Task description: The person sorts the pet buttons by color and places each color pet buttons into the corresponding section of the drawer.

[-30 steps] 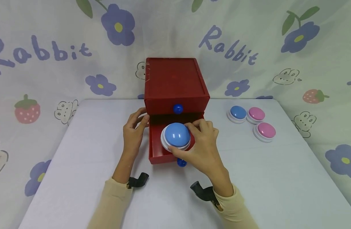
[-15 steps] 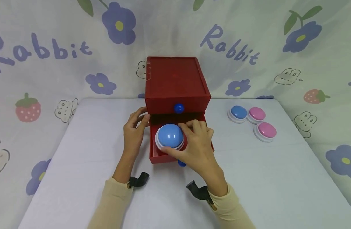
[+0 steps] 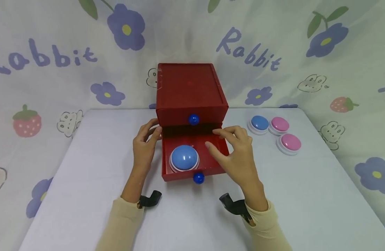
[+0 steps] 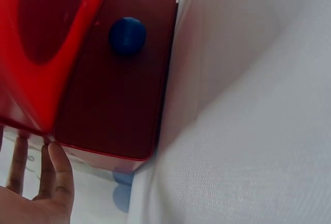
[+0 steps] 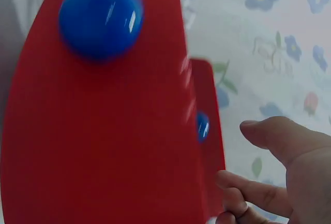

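Nearest along the lower middle of the head view, a round blue knob (image 3: 198, 178) sticks out from the front of a red drawer (image 3: 178, 177), which is pulled out; just behind that front wall, in the drawer's near left corner, the large blue button (image 3: 184, 158) sits dome up. Being round, it has no long axis to reckon with. It lies left of and a little nearer than the thumb tip of the right hand (image 3: 239, 153), which looks closer to it than the other hand does; thumb and fingers are spread well apart, holding nothing, over the drawer's right side. The left hand (image 3: 143, 146) rests loosely against the left side of the red cabinet (image 3: 189, 87), fingers relaxed, outside the drawer wall. Only the head view shows the button; the left wrist view adds the fingertips at the cabinet's edge, lower left, and the right wrist view the bare gap between thumb and fingers, lower right, though whether those fingers touch red plastic I cannot tell. Farther off, a small blue button (image 3: 259, 122) and two pink buttons (image 3: 290, 142) stand on the desk (image 3: 305, 195), right of centre, before a printed cloth (image 3: 179, 31).
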`<state>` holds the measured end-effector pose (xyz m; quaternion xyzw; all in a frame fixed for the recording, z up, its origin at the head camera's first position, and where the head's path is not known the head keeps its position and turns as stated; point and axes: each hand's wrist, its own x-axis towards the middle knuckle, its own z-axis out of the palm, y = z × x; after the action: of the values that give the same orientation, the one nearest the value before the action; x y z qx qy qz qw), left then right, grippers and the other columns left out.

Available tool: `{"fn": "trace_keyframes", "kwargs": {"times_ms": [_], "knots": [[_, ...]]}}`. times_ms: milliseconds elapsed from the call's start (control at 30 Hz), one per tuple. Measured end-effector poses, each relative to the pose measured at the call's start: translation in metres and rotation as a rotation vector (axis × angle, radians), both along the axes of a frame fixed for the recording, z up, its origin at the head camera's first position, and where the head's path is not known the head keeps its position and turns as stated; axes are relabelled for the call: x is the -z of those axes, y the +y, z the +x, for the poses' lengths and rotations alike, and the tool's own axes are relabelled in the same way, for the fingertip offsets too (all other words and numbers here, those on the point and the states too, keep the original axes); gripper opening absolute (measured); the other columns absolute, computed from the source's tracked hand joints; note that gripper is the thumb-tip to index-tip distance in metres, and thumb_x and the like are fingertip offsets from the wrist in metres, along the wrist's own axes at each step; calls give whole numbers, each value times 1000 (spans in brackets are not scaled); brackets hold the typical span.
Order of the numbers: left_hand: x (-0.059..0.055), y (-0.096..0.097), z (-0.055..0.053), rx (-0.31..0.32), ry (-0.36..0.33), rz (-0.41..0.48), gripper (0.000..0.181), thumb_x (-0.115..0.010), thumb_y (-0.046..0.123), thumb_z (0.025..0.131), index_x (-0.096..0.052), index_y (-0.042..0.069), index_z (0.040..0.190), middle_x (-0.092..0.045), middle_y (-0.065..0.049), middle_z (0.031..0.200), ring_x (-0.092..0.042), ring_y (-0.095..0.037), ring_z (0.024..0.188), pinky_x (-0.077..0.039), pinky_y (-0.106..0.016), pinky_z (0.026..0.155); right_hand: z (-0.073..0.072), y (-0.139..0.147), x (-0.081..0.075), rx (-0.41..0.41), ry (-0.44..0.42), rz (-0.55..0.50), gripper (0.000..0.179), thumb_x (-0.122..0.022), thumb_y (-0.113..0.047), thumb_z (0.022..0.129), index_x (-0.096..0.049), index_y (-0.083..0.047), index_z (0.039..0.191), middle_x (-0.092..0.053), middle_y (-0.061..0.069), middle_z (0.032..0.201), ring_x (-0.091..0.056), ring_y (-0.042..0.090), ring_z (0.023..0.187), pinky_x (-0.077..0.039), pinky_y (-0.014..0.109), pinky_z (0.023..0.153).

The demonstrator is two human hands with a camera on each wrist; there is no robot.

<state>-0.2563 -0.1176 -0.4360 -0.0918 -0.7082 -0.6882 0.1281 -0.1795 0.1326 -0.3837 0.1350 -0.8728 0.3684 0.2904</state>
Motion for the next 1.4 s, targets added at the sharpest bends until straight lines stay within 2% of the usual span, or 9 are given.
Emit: {"fn": "trace_keyframes", "kwargs": {"times_ms": [267,367,467,600,633,733,967,1133,1400], "knots": [[29,-7,-18,-8,21,16,41,-64,21,100,-60,16,140,-56,-3,136,-57,-22,118,-55,-21,85,-20,41,12,146,-31,-37,35,-82,-18,83,-74,-6,114,-61,11,105,-54,26,105,-40,48,86],[32,-7,-18,-7,37,11,40,-65,25,99,-61,20,139,-56,0,134,-57,-23,118,-56,-21,85,-30,59,23,198,-46,-35,34,-81,-17,84,-73,-3,114,-61,14,104,-53,29,104,-42,47,85],[28,-6,-16,-1,39,15,41,-64,25,99,-61,18,140,-56,-2,135,-56,-27,119,-56,-21,85,-41,79,36,266,-98,-38,37,-80,-19,85,-72,-1,115,-58,17,106,-52,32,105,-45,50,86],[28,-5,-16,-2,24,11,41,-64,22,99,-60,18,140,-56,-2,136,-56,-26,120,-56,-21,85,-54,106,51,357,-176,-30,45,-79,-24,86,-68,3,121,-54,21,111,-47,36,110,-37,54,91],[32,-5,-18,-1,25,10,41,-64,23,99,-60,19,140,-55,-1,137,-56,-25,120,-56,-21,85,-56,113,54,376,-197,-25,48,-79,-25,86,-67,3,122,-53,22,111,-46,37,110,-36,55,91],[29,-4,-17,-1,16,-2,42,-63,22,100,-59,17,141,-55,-2,137,-55,-25,120,-55,-21,86,-65,129,63,416,-244,-8,53,-78,-29,86,-64,4,126,-50,25,113,-43,41,113,-30,57,92],[4,0,1,-5,4,2,41,-62,15,100,-58,8,141,-55,-8,136,-56,-26,119,-55,-20,86,-84,154,75,485,-402,52,69,-76,-42,87,-57,3,136,-41,27,123,-32,44,122,-25,62,97],[1,1,5,-5,-6,4,41,-61,14,100,-58,7,140,-56,-8,136,-56,-23,118,-55,-21,86,-93,165,82,516,-434,120,74,-77,-42,86,-54,7,136,-40,30,127,-30,47,124,-24,65,98],[0,0,3,-8,7,-24,41,-61,15,101,-57,7,141,-55,-7,137,-56,-22,120,-55,-21,87,-105,177,93,547,-499,164,85,-74,-49,85,-47,9,141,-36,34,132,-25,49,129,-23,68,99]]}}
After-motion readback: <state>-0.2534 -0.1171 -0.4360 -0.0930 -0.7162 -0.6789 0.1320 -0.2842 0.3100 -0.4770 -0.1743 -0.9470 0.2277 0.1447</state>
